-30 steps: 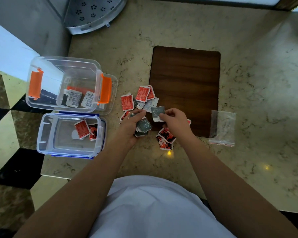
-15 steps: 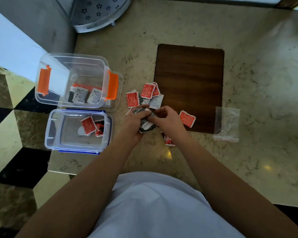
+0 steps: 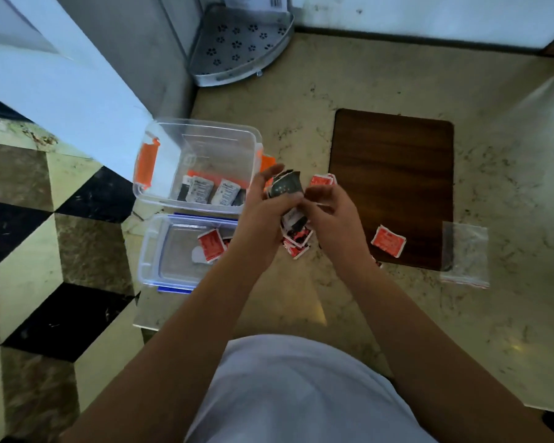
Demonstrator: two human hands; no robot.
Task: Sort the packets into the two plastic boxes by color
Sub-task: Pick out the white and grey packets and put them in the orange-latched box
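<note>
1. Grey packets (image 3: 284,186) are bunched above the marble counter (image 3: 397,298), pinched in left hand (image 3: 263,215); right hand (image 3: 333,215) fingers curl at the bunch
2. Orange-latched box (image 3: 202,139) holds grey packets; blue-latched box (image 3: 160,251) holds red
3. Red packet (image 3: 388,241) lies on wooden board (image 3: 394,174)

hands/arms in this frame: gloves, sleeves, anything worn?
Both hands bare: no gloves on the left hand or the right hand. No rings, watch or wristbands show. Both forearms are uncovered right down to the bottom of the picture, so no sleeve appears in view. The only clothing visible is a plain white fabric top at the bottom centre, with no print or markings on it.
</note>
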